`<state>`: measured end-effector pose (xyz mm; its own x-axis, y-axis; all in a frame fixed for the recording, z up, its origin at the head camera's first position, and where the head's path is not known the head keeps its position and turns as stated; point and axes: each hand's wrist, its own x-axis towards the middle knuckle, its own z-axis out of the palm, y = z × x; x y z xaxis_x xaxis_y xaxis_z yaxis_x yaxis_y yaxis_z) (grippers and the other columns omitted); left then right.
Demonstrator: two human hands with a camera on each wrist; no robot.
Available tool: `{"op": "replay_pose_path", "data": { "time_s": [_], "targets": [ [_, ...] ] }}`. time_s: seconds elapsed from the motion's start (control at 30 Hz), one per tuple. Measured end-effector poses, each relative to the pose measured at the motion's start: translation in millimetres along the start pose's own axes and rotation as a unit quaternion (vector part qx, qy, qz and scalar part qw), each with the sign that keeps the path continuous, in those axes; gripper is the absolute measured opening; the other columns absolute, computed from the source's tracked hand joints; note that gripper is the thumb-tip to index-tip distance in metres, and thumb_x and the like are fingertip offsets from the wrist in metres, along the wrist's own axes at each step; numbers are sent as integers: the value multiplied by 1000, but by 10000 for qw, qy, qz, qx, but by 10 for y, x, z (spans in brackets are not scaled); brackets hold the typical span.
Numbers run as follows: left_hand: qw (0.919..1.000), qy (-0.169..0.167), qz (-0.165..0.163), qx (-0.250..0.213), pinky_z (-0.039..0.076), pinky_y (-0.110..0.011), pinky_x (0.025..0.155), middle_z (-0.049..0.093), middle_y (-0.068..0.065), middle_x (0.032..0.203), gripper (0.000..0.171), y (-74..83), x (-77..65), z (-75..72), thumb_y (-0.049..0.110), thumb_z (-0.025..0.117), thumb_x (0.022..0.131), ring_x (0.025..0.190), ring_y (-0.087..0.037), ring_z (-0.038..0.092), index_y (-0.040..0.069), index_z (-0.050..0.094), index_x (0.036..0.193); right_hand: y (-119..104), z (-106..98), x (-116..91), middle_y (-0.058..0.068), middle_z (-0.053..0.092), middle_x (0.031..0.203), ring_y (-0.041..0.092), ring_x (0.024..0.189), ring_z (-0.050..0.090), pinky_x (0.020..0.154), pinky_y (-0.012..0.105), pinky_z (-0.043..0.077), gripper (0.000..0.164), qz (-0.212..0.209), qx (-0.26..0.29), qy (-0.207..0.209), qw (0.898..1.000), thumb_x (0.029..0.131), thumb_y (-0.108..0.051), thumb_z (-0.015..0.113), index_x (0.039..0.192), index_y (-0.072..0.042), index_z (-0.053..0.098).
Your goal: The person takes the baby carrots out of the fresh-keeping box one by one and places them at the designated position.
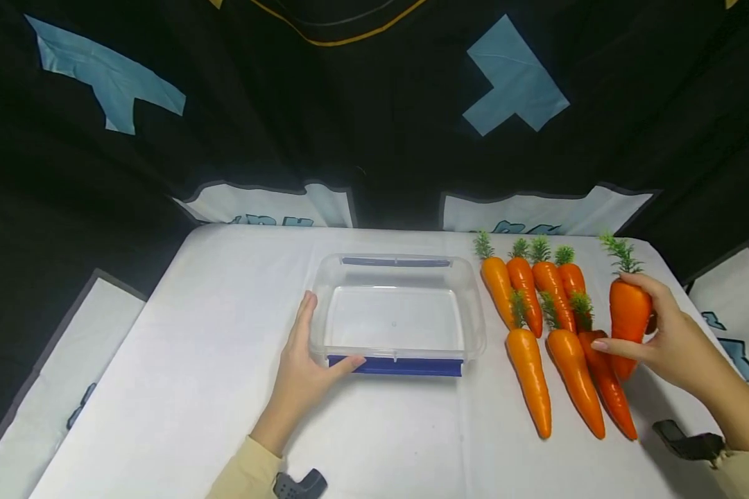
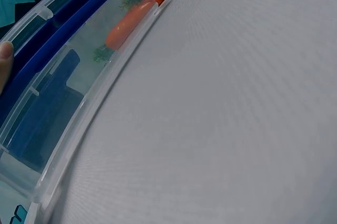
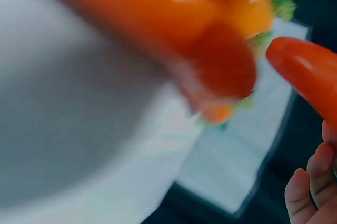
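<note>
A clear plastic container [image 1: 394, 319] with blue clasps stands in the middle of the table, its lid off. My left hand [image 1: 306, 367] rests at its near left corner, fingers straight along the left wall. The left thumb lies along the front blue clasp [image 1: 406, 366]; its tip also shows at the edge of the left wrist view. At the right, my right hand [image 1: 674, 339] holds an orange carrot [image 1: 629, 315] with a green top, its fingers partly hidden behind it. This carrot [image 3: 308, 71] appears raised, tip inward, in the right wrist view.
Several more carrots [image 1: 527, 381] lie in two rows right of the container, green tops pointing away. The near row's tops overlap the far row. A white cloth covers the table [image 1: 387, 443]. Beyond its far edge hangs a dark curtain [image 1: 374, 138] with light blue patches.
</note>
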<state>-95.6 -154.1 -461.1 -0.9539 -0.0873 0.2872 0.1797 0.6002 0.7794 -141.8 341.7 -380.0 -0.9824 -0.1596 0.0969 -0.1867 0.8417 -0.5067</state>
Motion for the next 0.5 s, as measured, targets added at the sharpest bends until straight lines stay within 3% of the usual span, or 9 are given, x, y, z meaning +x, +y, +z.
{"op": "replay_pose_path", "data": {
  "time_s": [0.13, 0.17, 0.27, 0.37, 0.5],
  "targets": [
    [10000, -5, -12, -44, 25, -52, 123, 16, 5, 167, 122, 15, -5, -10, 48, 90, 66, 154, -23, 20, 29, 14, 160, 241, 36, -127, 36, 44, 119, 39, 86, 50, 52, 25, 51, 119, 376, -247, -73, 9990, 71, -33, 90, 156, -7, 11],
    [10000, -5, -7, -46, 25, -53, 123, 16, 4, 167, 122, 14, -3, -10, 47, 90, 66, 154, -24, 20, 29, 14, 160, 291, 43, -150, 36, 43, 119, 40, 85, 50, 53, 25, 52, 119, 417, -255, -140, 9987, 72, -34, 90, 156, -7, 10],
    [10000, 3, 3, -39, 25, -53, 123, 16, 4, 167, 122, 8, -2, -9, 47, 90, 66, 154, -24, 20, 29, 14, 160, 407, 66, -193, 37, 43, 119, 41, 87, 50, 59, 40, 59, 119, 451, -257, -343, 9981, 72, -35, 89, 156, -6, 10],
    [10000, 27, 23, -36, 25, -53, 123, 17, 4, 167, 122, 2, -3, -4, 46, 91, 66, 154, -23, 21, 29, 15, 160, 490, 91, -204, 40, 42, 122, 45, 89, 51, 66, 60, 58, 119, 463, -199, -562, 9971, 72, -35, 88, 156, -5, 9],
    [10000, 40, 27, -24, 26, -52, 123, 17, 4, 167, 122, -3, -6, 6, 47, 91, 66, 154, -23, 21, 30, 15, 160, 556, 130, -197, 40, 40, 127, 49, 94, 52, 74, 66, 56, 118, 522, -261, -808, 9950, 73, -39, 87, 155, -2, 10]
  ]
}}
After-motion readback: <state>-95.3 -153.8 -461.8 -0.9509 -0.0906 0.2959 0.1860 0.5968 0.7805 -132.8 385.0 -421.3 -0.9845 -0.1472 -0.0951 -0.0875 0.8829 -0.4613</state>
